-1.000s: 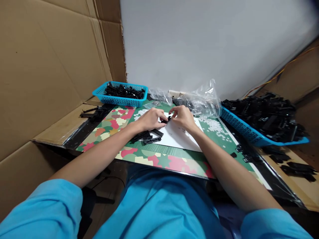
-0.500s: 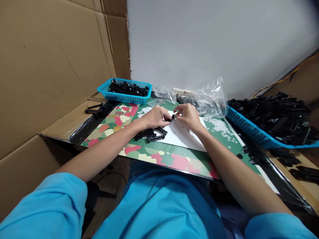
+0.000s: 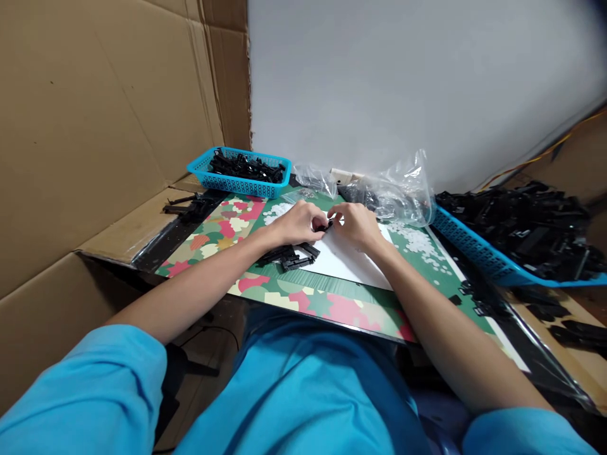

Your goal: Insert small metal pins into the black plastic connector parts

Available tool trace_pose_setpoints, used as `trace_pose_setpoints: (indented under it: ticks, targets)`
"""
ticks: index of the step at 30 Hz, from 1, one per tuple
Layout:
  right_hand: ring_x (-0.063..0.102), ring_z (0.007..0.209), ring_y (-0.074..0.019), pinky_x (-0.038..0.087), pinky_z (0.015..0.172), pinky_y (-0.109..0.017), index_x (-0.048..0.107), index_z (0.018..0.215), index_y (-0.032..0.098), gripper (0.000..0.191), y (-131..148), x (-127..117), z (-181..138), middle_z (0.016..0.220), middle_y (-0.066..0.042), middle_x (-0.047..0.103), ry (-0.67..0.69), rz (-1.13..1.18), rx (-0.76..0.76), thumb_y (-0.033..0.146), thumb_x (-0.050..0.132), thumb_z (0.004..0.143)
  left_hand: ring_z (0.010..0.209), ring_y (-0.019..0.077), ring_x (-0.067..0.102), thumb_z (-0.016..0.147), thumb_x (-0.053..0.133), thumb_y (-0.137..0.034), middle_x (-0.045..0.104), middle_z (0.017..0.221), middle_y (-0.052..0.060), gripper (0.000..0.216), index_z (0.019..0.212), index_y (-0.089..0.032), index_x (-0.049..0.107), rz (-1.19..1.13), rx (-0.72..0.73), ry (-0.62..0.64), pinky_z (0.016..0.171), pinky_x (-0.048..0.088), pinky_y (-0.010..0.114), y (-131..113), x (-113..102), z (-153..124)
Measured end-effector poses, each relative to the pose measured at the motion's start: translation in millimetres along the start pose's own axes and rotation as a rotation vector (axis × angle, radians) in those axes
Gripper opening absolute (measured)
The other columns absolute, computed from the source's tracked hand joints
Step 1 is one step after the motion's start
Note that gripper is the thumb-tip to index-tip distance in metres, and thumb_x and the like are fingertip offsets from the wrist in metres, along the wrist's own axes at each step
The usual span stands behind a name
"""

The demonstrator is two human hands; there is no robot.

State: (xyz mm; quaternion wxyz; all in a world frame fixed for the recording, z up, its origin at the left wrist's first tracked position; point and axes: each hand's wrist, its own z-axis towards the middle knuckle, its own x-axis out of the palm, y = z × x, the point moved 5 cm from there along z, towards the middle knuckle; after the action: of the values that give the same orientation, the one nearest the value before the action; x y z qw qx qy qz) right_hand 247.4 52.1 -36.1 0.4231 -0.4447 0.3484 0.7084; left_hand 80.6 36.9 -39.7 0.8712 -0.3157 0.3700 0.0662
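My left hand (image 3: 303, 222) pinches a small black plastic part (image 3: 324, 227) above a white sheet (image 3: 346, 260). Close on its right, my right hand (image 3: 355, 222) has its fingertips drawn together at the part's end; whether they grip the part or something tiny is too small to tell. Below my left hand lie several black plastic pieces (image 3: 300, 258), overlapping the sheet's left edge. Small white discs (image 3: 417, 243) are scattered on the green board to the right, with more partly hidden behind my left hand.
A blue basket (image 3: 237, 183) of black parts stands at the back left. A larger blue basket (image 3: 478, 243), heaped with black parts, is at the right. Clear plastic bags (image 3: 398, 196) lie along the wall. Cardboard (image 3: 118, 95) walls the left side; loose black parts (image 3: 184, 207) lie beside it.
My right hand has shifted slightly left and down, its fingers closing in beside the black part. The left hand keeps its pinch nearly in place.
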Motion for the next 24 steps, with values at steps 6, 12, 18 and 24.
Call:
trace_pose_setpoints:
  ticks: [6, 12, 18, 24]
  targets:
    - [0.071, 0.082, -0.0258, 0.039, 0.067, -0.031, 0.083, 0.106, 0.023, 0.025, -3.9, -4.1, -1.2, 0.099, -0.009, 0.082, 0.003, 0.041, -0.041, 0.023, 0.061, 0.094, 0.07, 0.0176, 0.067, 0.072, 0.068, -0.013, 0.078, 0.079, 0.006, 0.017, 0.082, -0.016, 0.082, 0.008, -0.007, -0.003, 0.065, 0.047, 0.03, 1.8, 0.6, -0.6]
    - [0.067, 0.075, -0.023, 0.041, 0.068, -0.032, 0.083, 0.101, 0.014, 0.035, -23.8, -11.7, 2.6, 0.098, -0.013, 0.082, -0.051, 0.278, -0.063, 0.037, 0.056, 0.102, 0.073, 0.0183, 0.068, 0.072, 0.069, -0.013, 0.079, 0.084, 0.007, 0.036, 0.105, -0.015, 0.084, 0.039, -0.048, 0.009, 0.07, 0.049, 0.031, 8.2, 2.8, -0.5]
    - [0.063, 0.07, -0.0209, 0.044, 0.068, -0.032, 0.082, 0.096, 0.015, 0.056, -37.6, -12.7, 5.5, 0.087, -0.01, 0.078, -0.011, 0.492, -0.046, 0.058, 0.048, 0.107, 0.075, 0.0185, 0.067, 0.073, 0.07, -0.014, 0.077, 0.089, 0.008, 0.043, 0.114, -0.014, 0.083, 0.065, -0.071, 0.038, 0.072, 0.049, 0.032, 11.9, 3.9, -0.5]
    - [0.072, 0.082, -0.0255, 0.056, 0.079, -0.036, 0.08, 0.093, 0.018, 0.073, -45.4, -9.3, 8.5, 0.092, -0.013, 0.079, -0.074, 0.585, -0.003, 0.08, 0.042, 0.104, 0.074, 0.0176, 0.062, 0.074, 0.069, -0.014, 0.074, 0.084, 0.005, 0.029, 0.099, -0.017, 0.084, 0.068, -0.062, 0.059, 0.072, 0.046, 0.032, 6.9, 2.5, -0.1]
